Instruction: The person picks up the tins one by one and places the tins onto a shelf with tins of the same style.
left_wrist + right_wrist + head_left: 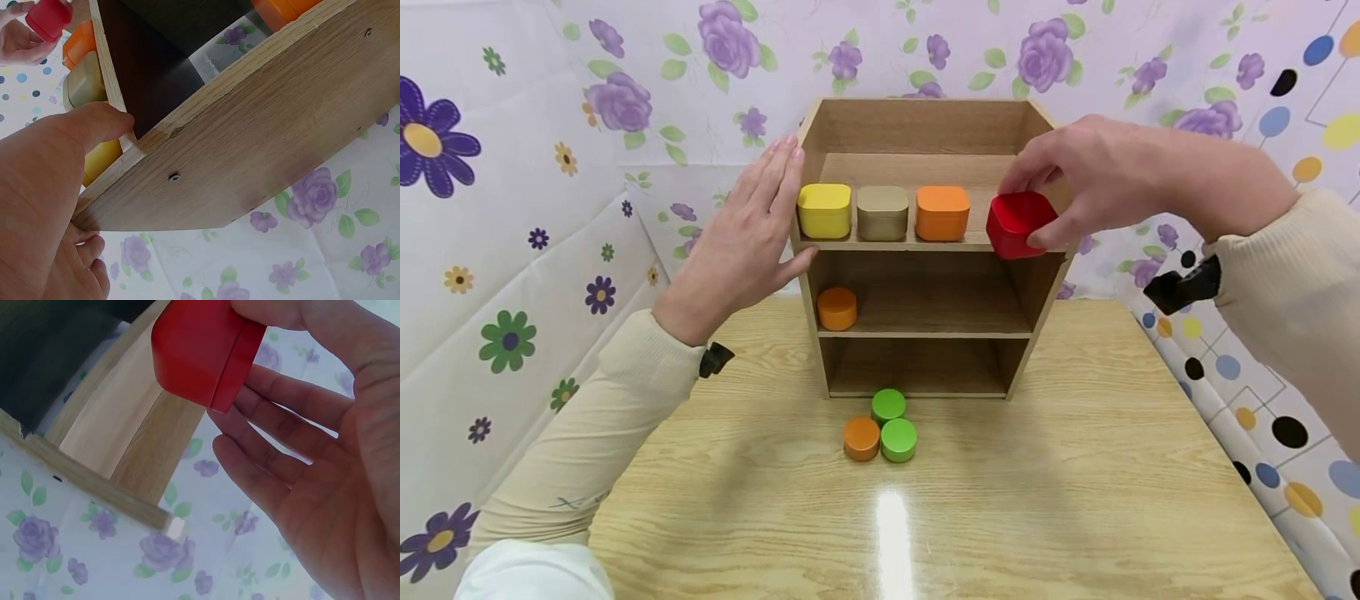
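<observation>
My right hand (1097, 179) pinches a red square tin with rounded corners (1019, 223) between thumb and fingers, tilted in front of the top shelf's right end. In the right wrist view a lid seam runs round the red tin (200, 353). My left hand (741, 225) rests on the left side of the wooden shelf unit (917, 127), fingers straight, the thumb touching its front edge. On the top shelf stand a yellow tin (825, 212), a khaki tin (882, 214) and an orange tin (942, 214) in a row. A round orange tin (837, 309) sits at the middle shelf's left.
Before the unit, on the wooden table (1000, 500), two round green tins (898, 440) and a round orange tin (861, 439) stand close together. Flowered cloth (677, 75) hangs behind, and a dotted cloth (1262, 400) borders the right side.
</observation>
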### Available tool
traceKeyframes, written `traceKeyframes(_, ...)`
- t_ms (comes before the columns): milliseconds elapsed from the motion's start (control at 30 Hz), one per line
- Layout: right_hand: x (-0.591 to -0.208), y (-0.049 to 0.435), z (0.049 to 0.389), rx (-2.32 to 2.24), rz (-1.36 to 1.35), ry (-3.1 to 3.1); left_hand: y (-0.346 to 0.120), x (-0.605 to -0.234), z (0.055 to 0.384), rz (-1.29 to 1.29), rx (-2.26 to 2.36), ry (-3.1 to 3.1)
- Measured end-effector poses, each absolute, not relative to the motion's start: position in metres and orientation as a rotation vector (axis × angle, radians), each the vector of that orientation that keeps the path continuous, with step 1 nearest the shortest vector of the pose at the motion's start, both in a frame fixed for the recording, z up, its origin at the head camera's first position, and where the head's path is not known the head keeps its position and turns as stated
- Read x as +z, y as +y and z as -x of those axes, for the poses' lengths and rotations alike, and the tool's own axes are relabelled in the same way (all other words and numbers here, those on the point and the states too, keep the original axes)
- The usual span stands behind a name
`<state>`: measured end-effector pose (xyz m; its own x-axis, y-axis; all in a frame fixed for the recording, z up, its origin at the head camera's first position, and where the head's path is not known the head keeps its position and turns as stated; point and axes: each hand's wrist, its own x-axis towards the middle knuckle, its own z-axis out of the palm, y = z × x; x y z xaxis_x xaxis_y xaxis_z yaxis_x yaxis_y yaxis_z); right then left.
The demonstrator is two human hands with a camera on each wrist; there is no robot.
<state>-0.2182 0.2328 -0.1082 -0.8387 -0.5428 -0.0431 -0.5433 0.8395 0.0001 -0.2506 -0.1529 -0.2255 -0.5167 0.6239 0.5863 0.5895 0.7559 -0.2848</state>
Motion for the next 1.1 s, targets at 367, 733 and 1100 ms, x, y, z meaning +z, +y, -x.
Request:
traceKeyframes(367, -0.111, 0.242, 0.238, -0.043, 0.829, 3.04, -0.153, -0.226, 0.25, 0.905, 0.049, -2.249)
traceKeyframes(733, -0.123, 0.24, 0.251, -0.101, 0.804, 3.028, -0.153, -0.226, 0.25, 0.893, 0.067, -2.265)
traceKeyframes(1100, -0.128, 0.241, 0.259, -0.063, 0.76, 3.006, -0.153, -0.227, 0.251, 0.904, 0.037, -2.265)
